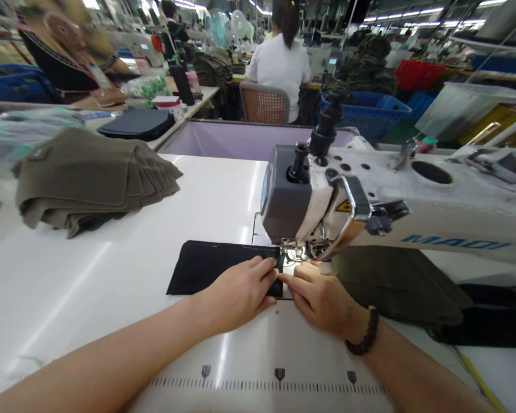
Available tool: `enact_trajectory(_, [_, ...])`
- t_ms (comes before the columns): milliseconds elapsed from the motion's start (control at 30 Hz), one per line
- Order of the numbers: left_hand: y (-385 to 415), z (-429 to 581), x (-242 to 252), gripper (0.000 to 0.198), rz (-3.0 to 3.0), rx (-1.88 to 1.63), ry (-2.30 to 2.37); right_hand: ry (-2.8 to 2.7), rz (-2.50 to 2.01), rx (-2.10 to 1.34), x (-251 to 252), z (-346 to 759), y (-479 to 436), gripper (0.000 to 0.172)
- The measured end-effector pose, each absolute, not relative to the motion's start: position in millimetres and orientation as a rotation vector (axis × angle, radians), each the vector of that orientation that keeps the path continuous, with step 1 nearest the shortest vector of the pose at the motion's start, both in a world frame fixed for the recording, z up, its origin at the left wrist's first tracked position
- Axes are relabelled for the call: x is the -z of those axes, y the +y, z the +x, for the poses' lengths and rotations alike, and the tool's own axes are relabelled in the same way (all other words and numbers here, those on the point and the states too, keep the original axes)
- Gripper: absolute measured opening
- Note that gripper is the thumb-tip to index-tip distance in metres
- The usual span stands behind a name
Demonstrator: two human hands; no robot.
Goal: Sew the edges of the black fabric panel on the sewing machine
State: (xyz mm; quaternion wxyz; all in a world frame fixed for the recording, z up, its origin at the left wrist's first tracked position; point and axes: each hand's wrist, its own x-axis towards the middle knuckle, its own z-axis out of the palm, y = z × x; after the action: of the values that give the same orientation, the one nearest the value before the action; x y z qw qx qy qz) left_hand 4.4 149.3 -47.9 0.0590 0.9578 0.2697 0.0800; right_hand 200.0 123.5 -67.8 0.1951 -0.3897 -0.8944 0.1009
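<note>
A black fabric piece lies flat on the white sewing table, its upper right corner close to the presser foot of a sewing machine. My left hand bears on its right part, fingers close together and bent onto the cloth near the edge. Over the metal plate beside that edge is my right hand, wearing a dark beaded bracelet. Its index finger stretches left to touch the fabric edge, with the thumb lower and apart. The undersides of both hands are hidden.
Olive fabric pieces are stacked at the left; more olive pieces lie under the machine arm, next to black cloth. A ruler scale runs along the front. Beyond the table, a person in white sits near a blue crate.
</note>
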Motion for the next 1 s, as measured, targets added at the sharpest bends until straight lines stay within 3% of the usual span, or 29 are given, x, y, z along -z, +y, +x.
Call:
enact_trajectory(67, [149, 5, 49, 0.024, 2.937, -0.384, 0.771, -2.472, -1.061, -0.291, 67, 202, 123, 0.029])
enact_trajectory(200, [146, 10, 52, 0.027, 2.901, -0.560, 0.745, -2.418, -1.042, -0.288, 62, 205, 123, 0.030])
enact_trajectory(533, [131, 7, 66, 0.022, 3.079, -0.330, 0.596, -2.615, -0.951, -0.321, 62, 206, 121, 0.043])
enact_trajectory(667, [132, 5, 64, 0.021, 3.086, -0.343, 0.663, -2.619, -0.937, -0.272, 64, 204, 121, 0.039])
enact_trajectory(900, [141, 3, 41, 0.019, 2.933, -0.773, 0.762, -2.295, -1.037, -0.018, 61, 196, 122, 0.023])
enact_trajectory(1000, [140, 5, 35, 0.019, 2.939, -0.800, 0.745, -2.258, -1.044, 0.038, 60, 197, 122, 0.021])
